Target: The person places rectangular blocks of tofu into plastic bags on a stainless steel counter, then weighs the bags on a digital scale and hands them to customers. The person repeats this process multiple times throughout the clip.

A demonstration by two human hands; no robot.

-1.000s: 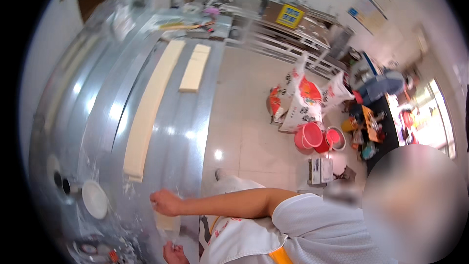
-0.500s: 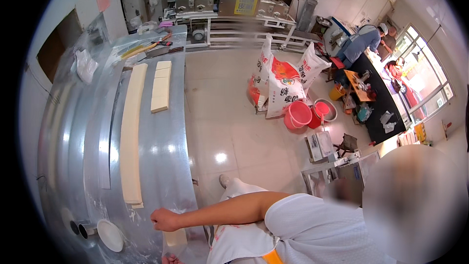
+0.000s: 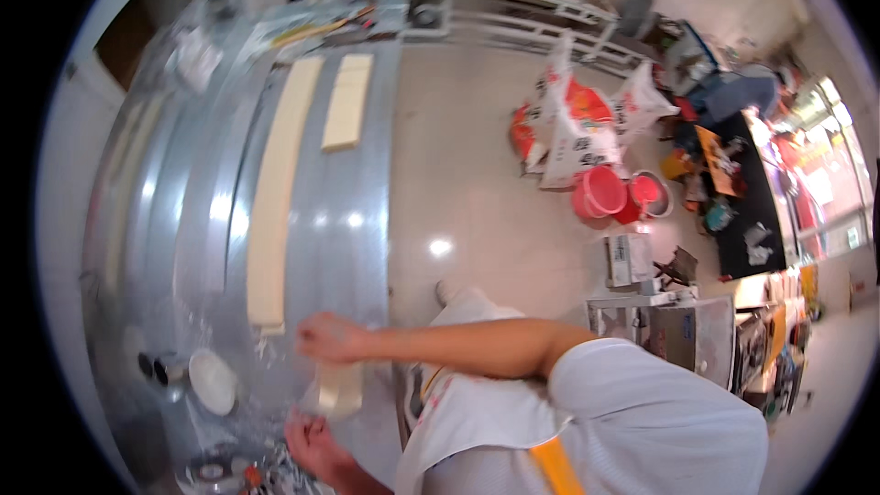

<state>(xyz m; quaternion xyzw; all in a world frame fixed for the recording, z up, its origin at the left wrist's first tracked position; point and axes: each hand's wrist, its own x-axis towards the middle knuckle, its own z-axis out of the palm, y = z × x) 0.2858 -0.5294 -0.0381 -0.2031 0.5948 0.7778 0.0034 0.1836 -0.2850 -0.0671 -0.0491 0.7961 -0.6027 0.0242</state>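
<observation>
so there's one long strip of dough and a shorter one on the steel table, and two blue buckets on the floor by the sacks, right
Not quite: the buckets are red, not blue, as the head view shows. The rest holds: a long strip of dough and a shorter one lie on the steel table, and the two buckets stand on the floor by the sacks.

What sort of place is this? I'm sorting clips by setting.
Probably a bakery or dough workshop: long dough strips lie on a steel worktable, with flour sacks and red buckets on the floor.
</observation>
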